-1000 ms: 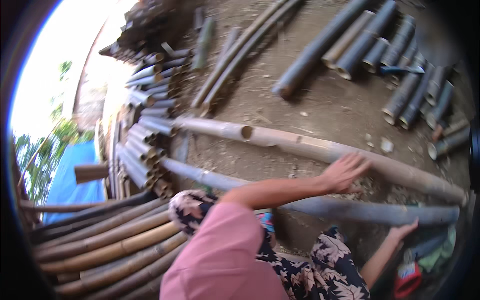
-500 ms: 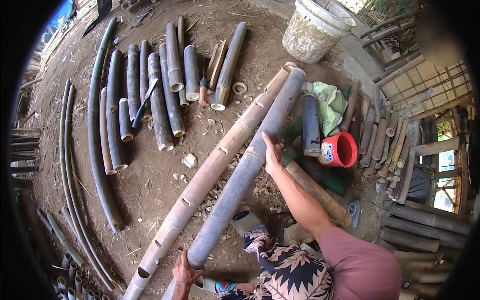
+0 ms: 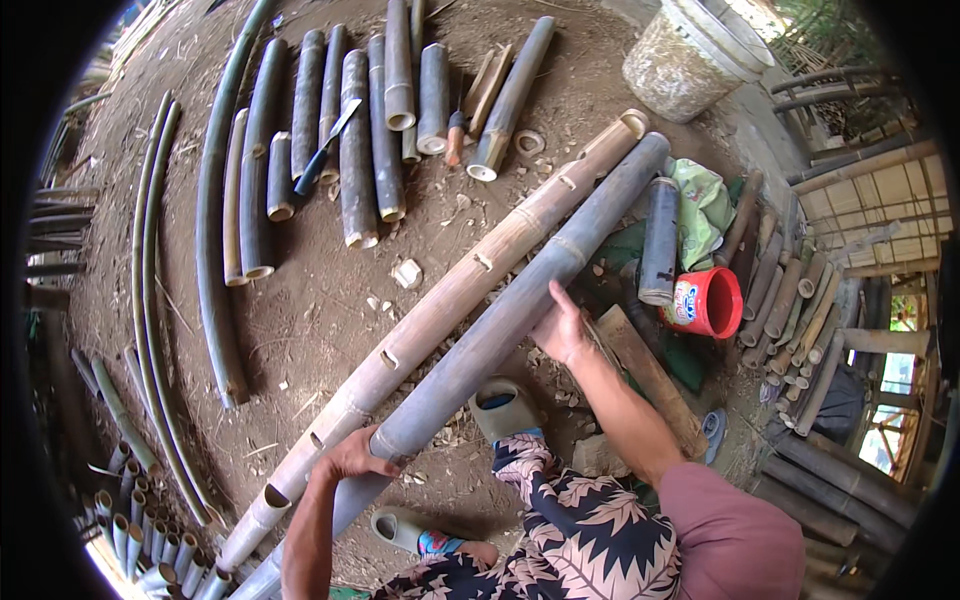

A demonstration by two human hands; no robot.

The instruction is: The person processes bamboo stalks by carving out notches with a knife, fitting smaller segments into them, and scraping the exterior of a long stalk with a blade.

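A long grey-blue bamboo pole [image 3: 520, 300] slants from the lower left up to the right across my front. My left hand [image 3: 352, 455] is closed over it low down, at a ringed joint. Below that hand a paler length continues to the lower edge; I cannot tell if it is the same pole. My right hand [image 3: 562, 328] holds the pole from its near side below the middle joint, fingers partly hidden under it. Close alongside on the far side lies a tan bamboo pole [image 3: 430, 325] with several slots cut in its upper face.
Beyond lie several cut bamboo pieces [image 3: 357, 150], a blue-handled knife [image 3: 327, 150] and an orange-handled tool [image 3: 455, 140]. At right are a red tub [image 3: 722, 305], a green cloth [image 3: 702, 212], stacked bamboo [image 3: 790, 310] and a dirty white bucket [image 3: 685, 65]. Wood chips litter the ground.
The view has shifted, so the surroundings sit farther right. My left hand now lies over the pole's lower joint. My right hand is lower along the pole, below the middle joint it was touching.
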